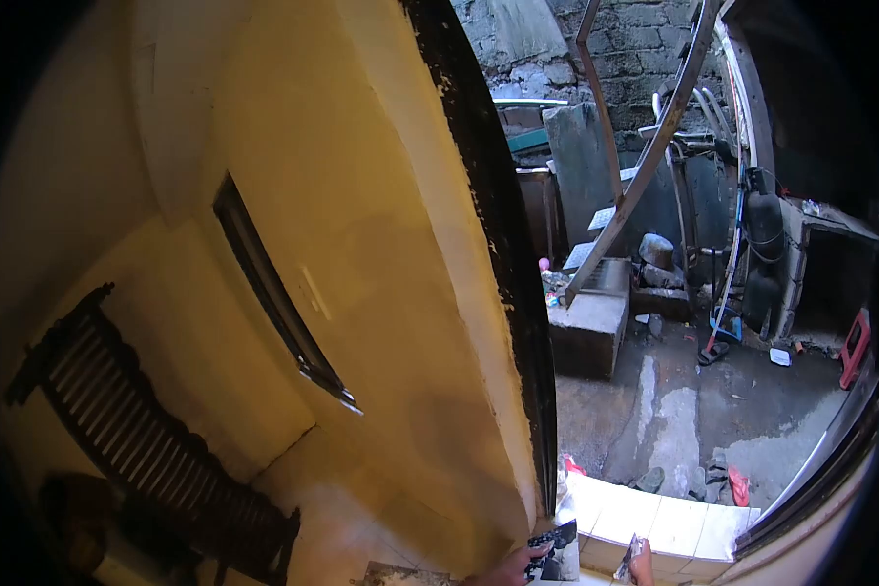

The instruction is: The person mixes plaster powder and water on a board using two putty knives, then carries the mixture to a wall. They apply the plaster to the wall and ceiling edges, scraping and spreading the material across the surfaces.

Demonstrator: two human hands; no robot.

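Left hand [511, 569], mostly cut off by the frame edge, has its fingers curled onto a dark patterned sheet [555, 549]. Right hand [643, 569] barely shows, so its grip cannot be told; it is at a small pale scrap [629, 557]. The dark patterned sheet looks thin and light, probably bendy, best pinched along its near edge. It sits between the hands, at the near left end of the tiled step [674, 523].

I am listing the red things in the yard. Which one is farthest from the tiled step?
The red stool at the far right; the other red items lie on the ground close to the tiled step.
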